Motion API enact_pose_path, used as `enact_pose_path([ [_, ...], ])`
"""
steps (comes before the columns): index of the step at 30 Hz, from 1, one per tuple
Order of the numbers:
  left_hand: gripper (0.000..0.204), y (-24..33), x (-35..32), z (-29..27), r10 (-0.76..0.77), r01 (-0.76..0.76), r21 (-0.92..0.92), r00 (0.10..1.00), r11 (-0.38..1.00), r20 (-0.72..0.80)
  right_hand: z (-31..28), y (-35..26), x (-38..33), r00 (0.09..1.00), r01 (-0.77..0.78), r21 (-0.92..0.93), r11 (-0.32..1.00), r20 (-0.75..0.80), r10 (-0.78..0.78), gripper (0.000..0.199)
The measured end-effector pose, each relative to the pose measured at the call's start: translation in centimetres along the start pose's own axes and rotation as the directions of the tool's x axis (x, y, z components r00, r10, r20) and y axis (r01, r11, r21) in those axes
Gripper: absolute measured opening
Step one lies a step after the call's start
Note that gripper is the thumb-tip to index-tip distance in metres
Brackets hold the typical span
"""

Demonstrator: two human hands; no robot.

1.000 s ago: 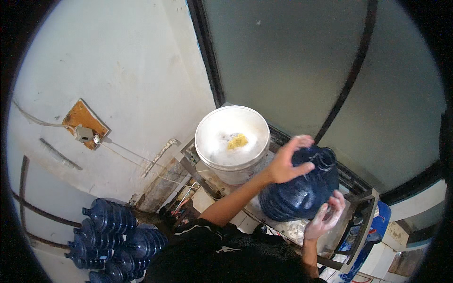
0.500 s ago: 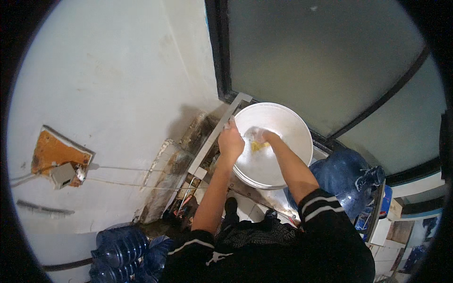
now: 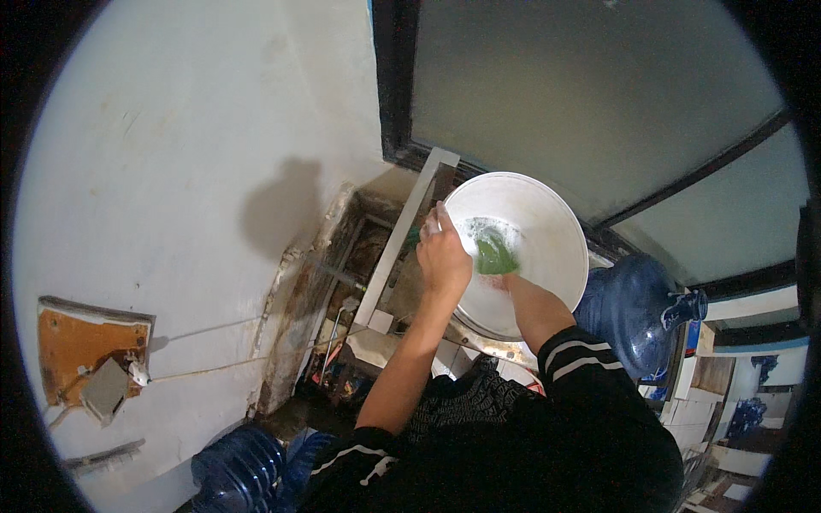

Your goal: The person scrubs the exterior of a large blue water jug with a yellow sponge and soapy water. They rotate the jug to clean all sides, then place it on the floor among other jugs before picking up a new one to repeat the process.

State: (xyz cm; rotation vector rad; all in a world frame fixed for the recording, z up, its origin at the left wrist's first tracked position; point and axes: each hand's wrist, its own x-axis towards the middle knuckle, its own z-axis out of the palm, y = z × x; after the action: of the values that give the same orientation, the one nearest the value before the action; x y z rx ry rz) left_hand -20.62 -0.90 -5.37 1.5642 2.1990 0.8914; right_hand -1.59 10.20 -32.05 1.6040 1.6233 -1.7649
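A large round silvery-white pot [image 3: 554,235] is tilted with its mouth facing me. My left hand [image 3: 443,256] is closed over the pot's left rim, and pale suds show on its fingers. Inside the pot, my right hand [image 3: 505,280] is at a sponge [image 3: 494,253] whose green scouring side shows. The sponge lies against the pot's inner surface, with white foam around its upper edge. Most of the right hand's fingers are hidden behind the sponge or blurred.
A big blue water jug [image 3: 629,309] lies right of the pot; more blue jugs [image 3: 239,468] stand at lower left. A pale bar [image 3: 402,235] runs along the pot's left. Frosted glass panels [image 3: 547,94] rise behind. A brown board [image 3: 85,350] hangs on the left wall.
The sponge has turned from its yellow side to its green side, with foam now beside it. My right hand has moved lower inside the pot. The left hand stays at the rim.
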Motion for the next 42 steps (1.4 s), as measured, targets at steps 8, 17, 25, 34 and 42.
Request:
enact_pose_path([
  [8,0.073,-0.2,0.3,-0.1,-0.031,0.033,-0.026,0.999,0.999,0.044,-3.2,-8.4,-3.9,0.974,0.184,0.496,0.849,0.023,-0.225,0.053],
  [17,0.06,0.7,-0.5,-0.1,0.055,-0.053,0.042,0.997,0.998,-0.047,-12.4,-14.6,-27.7,0.679,0.724,0.222,0.653,-0.396,-0.619,0.052],
  [25,0.048,15.9,-7.2,1.5,0.649,-0.62,-0.432,0.754,0.655,-0.099,-13.4,-4.7,-52.0,-0.23,0.581,-0.318,0.749,-0.947,-0.224,0.044],
  [34,0.054,32.7,-11.7,12.1,0.752,-0.35,-0.843,0.652,0.409,0.095,-10.5,9.1,-48.6,-0.413,0.209,-0.159,0.965,-0.909,-0.061,0.05],
  [42,0.035,34.1,-13.1,14.4,0.614,-0.404,-0.795,0.788,0.453,-0.051,-0.1,8.6,-46.3,-0.263,0.005,-0.307,0.952,-0.919,-0.295,0.061],
])
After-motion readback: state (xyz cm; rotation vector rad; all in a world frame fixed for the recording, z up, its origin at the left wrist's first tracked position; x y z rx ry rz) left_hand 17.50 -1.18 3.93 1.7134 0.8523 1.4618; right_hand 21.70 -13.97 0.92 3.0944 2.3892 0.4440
